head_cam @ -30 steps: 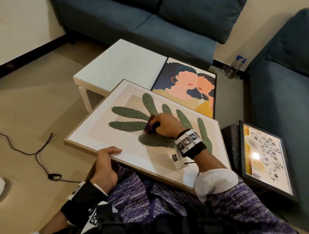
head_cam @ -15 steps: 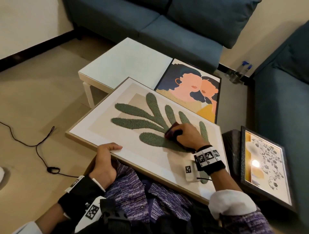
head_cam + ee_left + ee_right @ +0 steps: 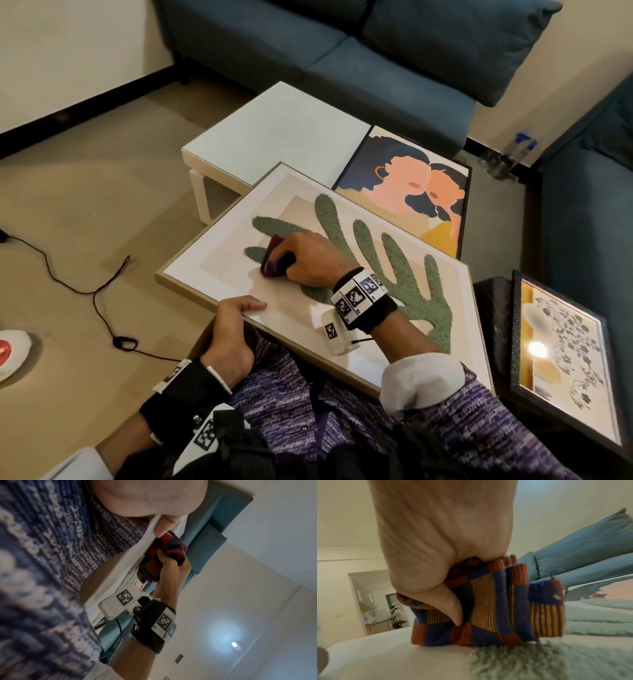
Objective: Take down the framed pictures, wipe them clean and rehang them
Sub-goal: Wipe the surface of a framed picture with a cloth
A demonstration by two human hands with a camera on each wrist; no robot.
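Both hands are busy: my right hand (image 3: pixel 310 258) is balled around a folded striped cloth (image 3: pixel 274 262), pressing it onto the glass of the leaf picture (image 3: pixel 342 274) across my lap, while my left hand (image 3: pixel 233 329) pinches the frame's near edge, thumb on top. Beyond it, the portrait picture (image 3: pixel 407 192) lies on the white surface (image 3: pixel 281 137). The floral picture (image 3: pixel 565 359) leans beside the blue sofa (image 3: pixel 582 222) to my right.

The checked cloth (image 3: pixel 489 609) runs navy, rust-red and orange-striped. The near framed picture (image 3: pixel 219 253) has a pale wood edge, cream mat and sage-green fronds — the far one (image 3: pixel 404 192) peach faces, dark hair, mustard. Sofa (image 3: pixel 342 51) teal; tabletop (image 3: pixel 284 137) white.
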